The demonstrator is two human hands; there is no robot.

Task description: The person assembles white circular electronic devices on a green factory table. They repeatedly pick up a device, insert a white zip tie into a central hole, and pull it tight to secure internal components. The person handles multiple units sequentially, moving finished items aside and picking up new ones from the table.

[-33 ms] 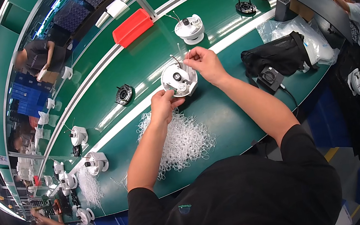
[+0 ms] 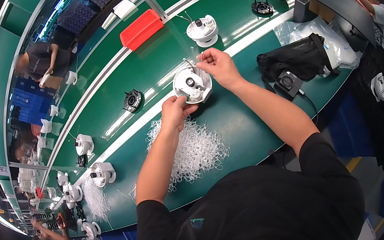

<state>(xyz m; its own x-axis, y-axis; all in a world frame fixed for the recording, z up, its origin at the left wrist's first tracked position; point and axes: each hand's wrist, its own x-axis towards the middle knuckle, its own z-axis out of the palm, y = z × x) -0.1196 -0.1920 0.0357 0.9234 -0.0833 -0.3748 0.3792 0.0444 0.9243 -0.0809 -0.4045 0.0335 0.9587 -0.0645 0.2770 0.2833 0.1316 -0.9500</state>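
Observation:
A round white plastic housing with a black round part at its centre is tilted above the front edge of the green bench. My left hand is closed on its lower rim, thumb on top and fingers beneath. At its upper right side, my right hand is pinched on what looks like a thin pale wire; the fingertips partly hide it. A dark lead sticks up from the housing beside those fingers. Below my hands lies a heap of small white loops.
Behind stand another white housing and a red bin. A black ring-shaped part lies left, another back right. On the right are a black mesh bag and a small fan. Co-workers sit farther off.
The housing and my right hand have shifted very slightly; both grips look the same. At the far right, a co-worker's hand has risen a little.

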